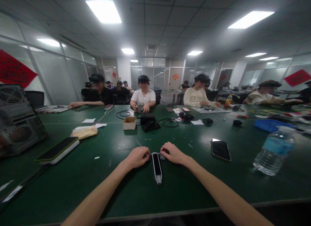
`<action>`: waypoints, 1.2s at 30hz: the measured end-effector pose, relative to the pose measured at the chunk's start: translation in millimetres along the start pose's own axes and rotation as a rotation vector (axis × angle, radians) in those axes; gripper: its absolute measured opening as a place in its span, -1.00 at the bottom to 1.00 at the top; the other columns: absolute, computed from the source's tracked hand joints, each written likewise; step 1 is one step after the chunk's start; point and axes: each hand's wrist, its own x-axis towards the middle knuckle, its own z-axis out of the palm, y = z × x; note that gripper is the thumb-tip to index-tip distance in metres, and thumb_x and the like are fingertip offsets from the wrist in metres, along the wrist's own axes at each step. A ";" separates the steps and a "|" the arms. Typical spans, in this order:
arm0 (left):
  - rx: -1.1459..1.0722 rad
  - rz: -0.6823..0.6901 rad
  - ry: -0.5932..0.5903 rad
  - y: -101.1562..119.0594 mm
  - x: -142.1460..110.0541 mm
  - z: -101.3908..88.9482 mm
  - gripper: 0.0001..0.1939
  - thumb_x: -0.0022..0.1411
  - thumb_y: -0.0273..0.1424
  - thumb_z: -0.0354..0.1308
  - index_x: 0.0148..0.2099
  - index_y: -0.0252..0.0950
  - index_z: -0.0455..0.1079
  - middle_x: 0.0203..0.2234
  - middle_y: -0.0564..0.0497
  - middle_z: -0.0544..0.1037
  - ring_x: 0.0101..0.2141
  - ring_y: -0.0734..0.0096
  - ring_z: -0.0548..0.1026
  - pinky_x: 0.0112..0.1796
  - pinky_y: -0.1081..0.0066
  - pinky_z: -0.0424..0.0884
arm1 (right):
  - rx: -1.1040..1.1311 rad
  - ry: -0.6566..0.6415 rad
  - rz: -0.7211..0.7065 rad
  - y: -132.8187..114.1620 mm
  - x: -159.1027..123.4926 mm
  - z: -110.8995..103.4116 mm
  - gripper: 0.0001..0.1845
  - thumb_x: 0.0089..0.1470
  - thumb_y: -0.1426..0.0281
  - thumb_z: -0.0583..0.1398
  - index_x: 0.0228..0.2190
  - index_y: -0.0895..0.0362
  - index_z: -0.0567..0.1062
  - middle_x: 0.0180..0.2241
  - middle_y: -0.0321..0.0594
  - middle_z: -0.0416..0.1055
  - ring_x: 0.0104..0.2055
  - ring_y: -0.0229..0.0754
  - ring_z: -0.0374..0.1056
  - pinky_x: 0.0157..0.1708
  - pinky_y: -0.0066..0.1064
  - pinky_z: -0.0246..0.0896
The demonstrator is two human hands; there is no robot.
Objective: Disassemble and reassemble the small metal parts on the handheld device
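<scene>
A slim black-and-white handheld device [157, 167] lies lengthwise on the green table [136, 190] straight in front of me. My left hand [137, 157] is curled against its far end from the left, fingers pinched on it. My right hand [173, 153] closes on the same far end from the right, and a small dark part shows under its fingers. The near end of the device rests free on the table.
A water bottle [274, 151] stands at the right, a dark phone [220, 150] lies right of my hands, and a green-edged flat device [57, 149] lies at the left. A cardboard box [129, 123], a black unit with cables [148, 121] and several seated people are farther back.
</scene>
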 end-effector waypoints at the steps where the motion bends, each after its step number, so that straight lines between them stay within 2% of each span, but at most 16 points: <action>1: 0.001 0.002 0.003 -0.2 0.0 0.5 -0.86 0.22 -0.43 -0.01 -0.21 -0.27 0.36 -0.35 0.00 0.50 -0.33 0.35 0.45 -0.32 0.44 0.30 | 0.001 -0.009 -0.009 1.0 0.1 0.2 -0.85 0.16 0.40 0.10 -0.34 0.16 0.47 -0.32 -0.19 0.38 -0.22 -0.18 0.23 -0.19 -0.33 0.16; 5: -0.007 0.016 0.008 -1.9 -0.1 2.4 -0.88 0.22 -0.44 0.00 -0.22 -0.26 0.35 -0.35 0.01 0.49 -0.33 0.36 0.45 -0.32 0.45 0.29 | -0.003 -0.052 -0.009 5.5 -0.2 0.7 -0.78 0.18 0.41 0.06 -0.31 0.13 0.51 -0.28 -0.19 0.40 -0.19 -0.17 0.24 -0.16 -0.31 0.15; 9: -0.021 0.028 0.016 -2.7 -0.3 2.5 -0.89 0.22 -0.43 0.01 -0.23 -0.26 0.35 -0.35 0.03 0.49 -0.34 0.37 0.45 -0.32 0.45 0.29 | -0.003 -0.004 -0.002 5.2 -1.0 -1.7 -0.77 0.14 0.45 0.05 -0.25 0.14 0.50 -0.24 -0.17 0.39 -0.16 -0.16 0.24 -0.14 -0.30 0.15; 12: -0.019 0.023 0.012 -1.9 -0.3 1.8 -0.89 0.22 -0.44 0.01 -0.23 -0.26 0.35 -0.35 0.02 0.49 -0.34 0.37 0.45 -0.32 0.45 0.29 | -0.014 0.030 -0.001 3.3 -1.4 -2.4 -0.77 0.12 0.49 0.05 -0.29 0.16 0.50 -0.26 -0.16 0.38 -0.18 -0.17 0.24 -0.15 -0.31 0.15; 15: -0.016 0.022 0.007 -0.3 -0.3 0.3 -0.89 0.20 -0.45 0.02 -0.23 -0.26 0.36 -0.35 0.02 0.50 -0.34 0.36 0.46 -0.33 0.46 0.29 | -0.024 -0.002 -0.005 2.7 -1.5 -0.4 -0.78 0.13 0.45 0.05 -0.34 0.15 0.51 -0.29 -0.17 0.38 -0.21 -0.18 0.24 -0.18 -0.32 0.16; 31: -0.038 0.023 0.020 -6.1 1.2 4.8 -0.85 0.21 -0.42 -0.03 -0.23 -0.26 0.36 -0.37 0.01 0.48 -0.34 0.34 0.44 -0.31 0.42 0.29 | -0.090 0.048 -0.015 3.2 0.8 0.9 -0.82 0.11 0.49 0.10 -0.35 0.17 0.52 -0.31 -0.18 0.37 -0.23 -0.21 0.23 -0.22 -0.38 0.15; 36: -0.035 0.012 0.013 -5.2 0.9 3.2 -0.85 0.22 -0.40 -0.03 -0.24 -0.26 0.36 -0.37 0.01 0.48 -0.35 0.34 0.44 -0.32 0.42 0.28 | -0.089 0.007 -0.008 2.8 0.4 0.5 -0.82 0.12 0.45 0.11 -0.33 0.15 0.53 -0.31 -0.19 0.37 -0.24 -0.21 0.24 -0.23 -0.36 0.17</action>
